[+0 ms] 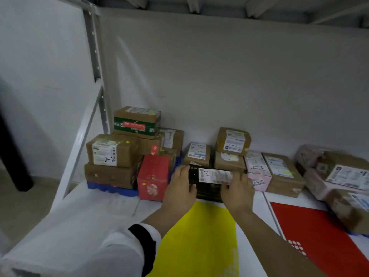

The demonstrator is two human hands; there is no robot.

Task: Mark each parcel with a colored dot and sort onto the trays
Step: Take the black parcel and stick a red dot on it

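Dim, flat light — soft focus throughout, straight edges bowed by the wide lens, corners darkest.

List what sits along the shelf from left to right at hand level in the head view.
Stack of brown parcels on a blue tray → red box → left hand → black parcel, gripped at both ends → right hand → pink parcel → brown parcel → far-right pile of pink and brown parcels.
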